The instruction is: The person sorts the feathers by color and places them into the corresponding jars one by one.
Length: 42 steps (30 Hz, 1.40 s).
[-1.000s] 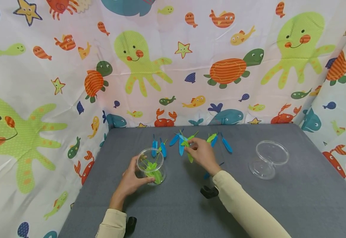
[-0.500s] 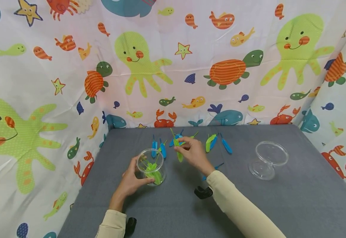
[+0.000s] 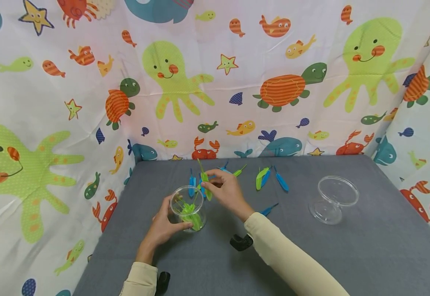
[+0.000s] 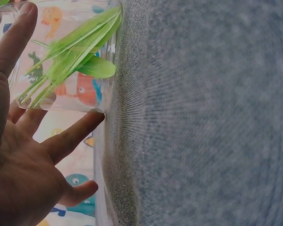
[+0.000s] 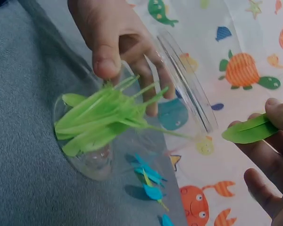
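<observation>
My left hand (image 3: 163, 224) holds a clear cup (image 3: 201, 210) upright on the grey cloth, thumb on one side and fingers on the other. Inside lie several green feathers (image 4: 80, 49), stems pointing up toward the rim. My right hand (image 3: 225, 190) pinches one green feather (image 3: 206, 186) between thumb and fingers, just behind and right of the cup's rim. In the right wrist view this held feather (image 5: 249, 131) is apart from the cup, beside its open end.
Blue feathers (image 3: 281, 181) and a few green ones (image 3: 260, 179) lie scattered at the back of the table. A single blue feather (image 3: 268, 209) lies nearer the middle. On the right stands a clear footed bowl (image 3: 327, 211). A sea-animal curtain (image 3: 229, 115) borders the table.
My right hand has moved left from the scattered feathers toward the cup, carrying the green feather. The left hand and the cup have stayed in place.
</observation>
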{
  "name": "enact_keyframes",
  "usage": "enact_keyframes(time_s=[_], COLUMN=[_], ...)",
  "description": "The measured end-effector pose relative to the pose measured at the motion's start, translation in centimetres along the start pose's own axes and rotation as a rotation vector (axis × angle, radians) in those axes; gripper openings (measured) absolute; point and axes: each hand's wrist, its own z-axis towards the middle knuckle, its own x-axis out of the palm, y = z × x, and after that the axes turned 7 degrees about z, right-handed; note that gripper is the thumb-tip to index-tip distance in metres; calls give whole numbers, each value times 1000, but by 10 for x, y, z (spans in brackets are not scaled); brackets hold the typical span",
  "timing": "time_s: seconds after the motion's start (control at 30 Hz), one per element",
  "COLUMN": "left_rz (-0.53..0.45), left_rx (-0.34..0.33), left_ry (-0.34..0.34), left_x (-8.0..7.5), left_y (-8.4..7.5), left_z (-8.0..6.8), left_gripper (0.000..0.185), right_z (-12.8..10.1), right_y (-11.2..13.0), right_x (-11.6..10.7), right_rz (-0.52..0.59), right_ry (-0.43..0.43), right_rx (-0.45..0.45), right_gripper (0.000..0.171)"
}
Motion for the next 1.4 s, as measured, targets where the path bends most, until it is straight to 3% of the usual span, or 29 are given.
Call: enact_keyframes(time_s=[0.33,0.67,1.4], left_rz=[13,6,7], left_rx=[12,21,14], left_ry=[-2,-5,-1], left_x=[1,2,1], left_y=[1,2,0], left_z=[1,2,0], left_gripper=[103,105,103], right_z=[10,11,5], right_y=[13,12,10], right_x=[12,25,35], right_rz=[2,20,5], right_ry=[-9,47,136], right_rx=[-72,-81,-17], right_gripper=[27,28,21])
